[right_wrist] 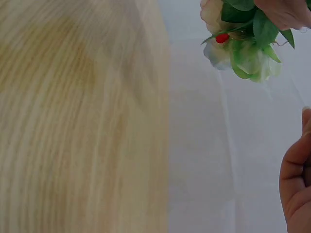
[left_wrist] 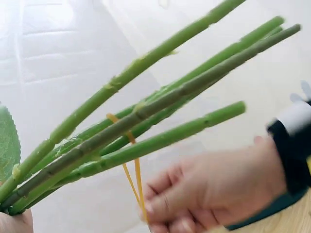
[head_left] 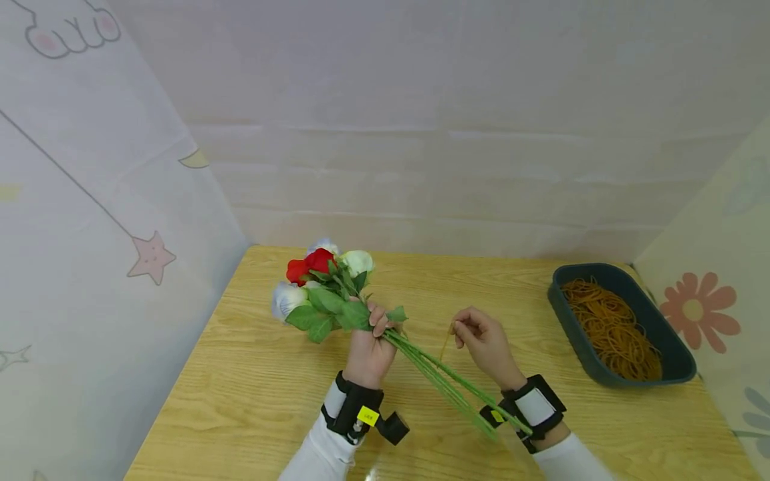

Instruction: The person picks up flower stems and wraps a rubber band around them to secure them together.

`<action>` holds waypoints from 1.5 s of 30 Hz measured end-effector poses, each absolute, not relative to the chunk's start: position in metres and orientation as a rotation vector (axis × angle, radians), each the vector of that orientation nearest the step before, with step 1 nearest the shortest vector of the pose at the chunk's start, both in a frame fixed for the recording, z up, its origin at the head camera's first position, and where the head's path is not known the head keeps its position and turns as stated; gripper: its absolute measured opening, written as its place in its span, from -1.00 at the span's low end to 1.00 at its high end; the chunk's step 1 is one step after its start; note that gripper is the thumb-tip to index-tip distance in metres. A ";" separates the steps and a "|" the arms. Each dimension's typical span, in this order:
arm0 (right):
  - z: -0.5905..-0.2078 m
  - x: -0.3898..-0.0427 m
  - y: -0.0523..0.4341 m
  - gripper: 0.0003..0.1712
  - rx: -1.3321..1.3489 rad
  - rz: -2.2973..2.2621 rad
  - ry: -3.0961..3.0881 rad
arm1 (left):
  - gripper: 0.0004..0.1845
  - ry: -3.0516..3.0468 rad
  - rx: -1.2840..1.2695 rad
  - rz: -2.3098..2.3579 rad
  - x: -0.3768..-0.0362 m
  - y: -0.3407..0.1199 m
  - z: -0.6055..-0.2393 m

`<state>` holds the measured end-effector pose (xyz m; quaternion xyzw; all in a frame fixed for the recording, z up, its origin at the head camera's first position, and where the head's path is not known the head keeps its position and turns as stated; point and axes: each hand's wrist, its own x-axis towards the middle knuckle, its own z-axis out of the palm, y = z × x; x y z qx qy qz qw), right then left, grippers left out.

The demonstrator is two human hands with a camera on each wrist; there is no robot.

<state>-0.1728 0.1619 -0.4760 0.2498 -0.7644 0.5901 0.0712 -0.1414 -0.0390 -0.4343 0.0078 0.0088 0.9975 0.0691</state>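
Observation:
My left hand (head_left: 369,341) grips a bunch of artificial roses (head_left: 321,284), red and white heads with green leaves, held above the wooden table (head_left: 252,374). The green stems (head_left: 445,384) run down to the right, past my right wrist. My right hand (head_left: 481,337) pinches a yellow rubber band (head_left: 445,344) beside the stems. In the left wrist view the rubber band (left_wrist: 131,167) loops around one of the stems (left_wrist: 146,109) and is pulled taut by the right hand (left_wrist: 214,189). The right wrist view shows the flower heads (right_wrist: 240,46) and a part of the right hand (right_wrist: 296,184).
A dark tray (head_left: 682,364) filled with several orange rubber bands (head_left: 610,327) stands at the right of the table. Pale fabric walls with star and flower prints enclose the table on three sides.

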 end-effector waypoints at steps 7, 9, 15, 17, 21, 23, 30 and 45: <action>-0.515 -0.164 0.135 -0.84 0.592 1.472 -2.332 | -0.56 -0.065 -0.115 3.161 -0.165 -0.040 -0.421; -0.523 -0.163 0.128 -0.87 0.617 1.354 -2.298 | -0.56 -0.052 -0.104 3.212 -0.173 -0.041 -0.420; -0.498 -0.147 0.109 -0.85 0.709 1.314 -2.165 | -0.57 0.071 -0.056 3.354 -0.193 -0.044 -0.414; -0.493 -0.145 0.107 -0.82 0.751 1.255 -2.145 | -0.56 0.140 -0.041 3.392 -0.199 -0.045 -0.413; -0.478 -0.140 0.106 -0.79 0.820 1.176 -2.127 | -0.53 0.338 0.052 3.421 -0.206 -0.046 -0.415; -0.471 -0.139 0.108 -0.80 0.861 1.149 -2.119 | -0.52 0.490 0.123 3.412 -0.208 -0.046 -0.418; -0.451 -0.149 0.123 -0.91 0.952 1.026 -2.077 | -0.58 1.086 0.292 3.277 -0.209 -0.048 -0.433; -0.445 -0.182 0.166 -0.64 0.927 0.720 -2.109 | -0.50 0.874 0.245 2.906 -0.197 -0.043 -0.438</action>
